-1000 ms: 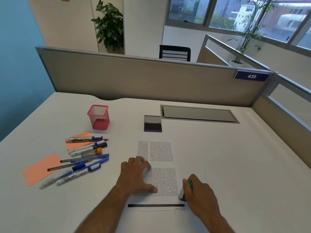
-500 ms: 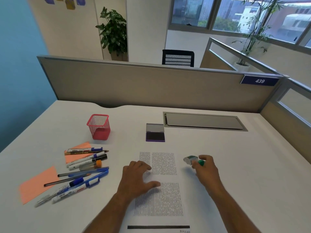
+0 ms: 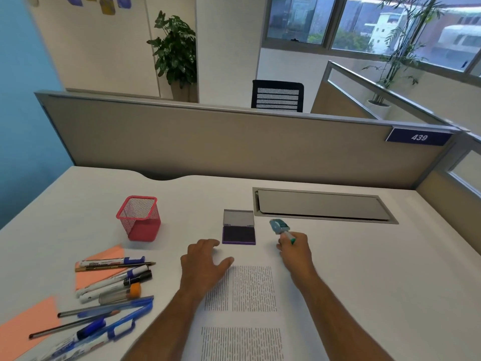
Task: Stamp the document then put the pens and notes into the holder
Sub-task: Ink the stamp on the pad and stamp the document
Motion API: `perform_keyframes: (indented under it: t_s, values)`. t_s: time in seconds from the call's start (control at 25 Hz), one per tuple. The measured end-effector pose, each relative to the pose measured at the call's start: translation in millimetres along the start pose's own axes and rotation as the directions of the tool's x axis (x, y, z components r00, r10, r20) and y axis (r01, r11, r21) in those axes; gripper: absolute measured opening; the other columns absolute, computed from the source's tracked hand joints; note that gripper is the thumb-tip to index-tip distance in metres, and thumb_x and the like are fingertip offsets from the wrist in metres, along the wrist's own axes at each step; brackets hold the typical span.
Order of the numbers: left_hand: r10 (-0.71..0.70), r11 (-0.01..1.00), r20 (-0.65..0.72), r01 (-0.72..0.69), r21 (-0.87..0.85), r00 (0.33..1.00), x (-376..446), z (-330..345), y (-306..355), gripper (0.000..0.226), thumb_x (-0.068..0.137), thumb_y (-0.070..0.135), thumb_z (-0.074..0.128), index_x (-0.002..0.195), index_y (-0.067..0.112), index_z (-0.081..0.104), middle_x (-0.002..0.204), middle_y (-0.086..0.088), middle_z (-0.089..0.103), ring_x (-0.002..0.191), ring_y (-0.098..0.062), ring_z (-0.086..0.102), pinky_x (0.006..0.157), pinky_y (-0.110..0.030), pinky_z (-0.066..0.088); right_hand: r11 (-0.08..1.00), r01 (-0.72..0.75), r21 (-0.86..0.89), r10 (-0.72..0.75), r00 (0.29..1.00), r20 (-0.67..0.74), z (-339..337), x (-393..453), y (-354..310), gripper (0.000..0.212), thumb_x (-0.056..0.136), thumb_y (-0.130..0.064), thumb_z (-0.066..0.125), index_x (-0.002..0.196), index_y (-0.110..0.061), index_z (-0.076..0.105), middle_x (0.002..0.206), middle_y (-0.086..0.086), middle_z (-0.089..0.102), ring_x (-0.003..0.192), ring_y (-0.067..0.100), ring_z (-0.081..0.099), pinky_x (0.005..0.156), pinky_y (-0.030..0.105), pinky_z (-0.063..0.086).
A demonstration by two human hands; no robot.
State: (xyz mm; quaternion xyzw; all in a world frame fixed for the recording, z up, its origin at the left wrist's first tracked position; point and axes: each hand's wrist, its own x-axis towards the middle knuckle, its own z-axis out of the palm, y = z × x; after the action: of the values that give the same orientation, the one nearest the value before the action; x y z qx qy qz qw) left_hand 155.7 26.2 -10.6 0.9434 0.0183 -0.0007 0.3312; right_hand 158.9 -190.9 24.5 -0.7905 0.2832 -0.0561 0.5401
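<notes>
My right hand [image 3: 295,250] grips a small teal-handled stamp [image 3: 279,226], held just right of the open purple ink pad [image 3: 239,231]. The stamp's head points away from me, above the desk. My left hand [image 3: 204,263] hovers with spread fingers over the top left corner of the printed document [image 3: 253,289], its fingertips close to the ink pad's near left corner. A red mesh holder [image 3: 138,218] stands to the left. Several pens and markers [image 3: 114,280] lie in a loose pile at left, with two orange notes [image 3: 99,274] [image 3: 28,324] partly under and beside them.
A grey cable hatch [image 3: 322,205] is set into the white desk [image 3: 377,269] behind the stamp. A beige partition [image 3: 234,142] with a "439" sign [image 3: 419,137] closes off the back and right sides.
My right hand lifted the stamp from the bottom of the document and carried it forward to beside the ink pad. My left hand slid up the page toward the pad.
</notes>
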Motion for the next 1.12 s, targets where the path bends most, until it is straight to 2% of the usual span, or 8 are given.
perform_keyframes:
  t_s: [0.12,0.24,0.36,0.52,0.68,0.8,0.96,1.12]
  values:
    - [-0.006,1.000,0.001,0.006,0.009,1.000,20,2,0,0.061,0.074,0.064,0.068,0.125,0.035,0.052,0.136,0.009,0.053,0.123,-0.015,0.046,0.107,-0.041,0.033,0.997,-0.072,0.017,0.072,0.997,0.037,19,25,-9,0.028,0.098,-0.036,0.044,0.117,-0.017,0.047,0.105,0.007,0.059,0.086,0.018,0.059,0.065,0.023,0.049]
    - [-0.008,1.000,-0.005,0.008,-0.004,1.000,32,3,0,0.063,0.075,0.064,0.067,0.128,0.033,0.051,0.138,0.008,0.051,0.125,-0.016,0.044,0.107,-0.041,0.032,0.998,-0.042,-0.049,0.045,0.997,0.068,32,41,-15,0.029,0.099,-0.037,0.039,0.118,-0.016,0.043,0.108,0.006,0.055,0.080,0.013,0.054,0.060,0.023,0.043]
    - [0.010,0.999,-0.001,-0.010,0.035,1.000,39,7,0,0.066,0.077,0.066,0.064,0.132,0.033,0.050,0.141,0.008,0.048,0.128,-0.015,0.041,0.107,-0.040,0.031,0.995,-0.007,-0.095,0.016,0.995,0.097,45,51,-21,0.027,0.100,-0.037,0.037,0.118,-0.017,0.037,0.107,0.004,0.052,0.079,0.012,0.053,0.066,0.026,0.042]
    - [0.005,0.997,0.011,-0.006,0.079,1.000,51,9,0,0.068,0.077,0.069,0.061,0.135,0.034,0.050,0.138,0.007,0.047,0.126,-0.015,0.039,0.103,-0.038,0.033,0.986,0.039,-0.164,-0.026,0.997,0.079,63,58,-24,0.028,0.098,-0.043,0.036,0.115,-0.021,0.036,0.108,0.005,0.056,0.089,0.019,0.058,0.080,0.038,0.054]
    - [0.031,0.993,0.017,-0.033,0.111,0.999,58,9,4,0.060,0.081,0.063,0.060,0.133,0.036,0.053,0.133,0.005,0.049,0.121,-0.016,0.041,0.099,-0.035,0.033,0.986,0.073,-0.153,-0.064,0.996,0.059,73,60,-22,0.024,0.097,-0.046,0.036,0.108,-0.025,0.037,0.101,0.000,0.055,0.089,0.020,0.059,0.089,0.049,0.052]
    - [0.039,0.995,0.005,-0.039,0.087,0.999,60,10,3,0.056,0.082,0.061,0.061,0.131,0.036,0.055,0.130,0.005,0.050,0.119,-0.015,0.041,0.098,-0.035,0.032,0.993,0.055,-0.105,-0.049,0.997,0.055,72,56,-23,0.021,0.098,-0.043,0.037,0.109,-0.024,0.037,0.101,0.000,0.051,0.088,0.018,0.056,0.090,0.047,0.051]
    - [0.045,0.997,0.003,-0.045,0.068,0.999,61,11,0,0.053,0.081,0.060,0.063,0.129,0.037,0.057,0.127,0.006,0.050,0.117,-0.015,0.041,0.098,-0.036,0.031,0.997,0.057,0.045,-0.060,0.997,0.056,63,48,-25,0.023,0.100,-0.038,0.034,0.115,-0.020,0.038,0.113,0.001,0.053,0.095,0.014,0.053,0.078,0.029,0.044]
    - [0.039,0.998,-0.011,-0.039,0.049,0.999,61,10,0,0.052,0.079,0.059,0.066,0.126,0.037,0.060,0.126,0.006,0.051,0.117,-0.015,0.040,0.096,-0.036,0.030,0.991,0.071,0.113,-0.077,0.996,0.049,53,44,-20,0.023,0.101,-0.036,0.032,0.115,-0.019,0.039,0.111,0.001,0.059,0.097,0.013,0.054,0.079,0.026,0.040]
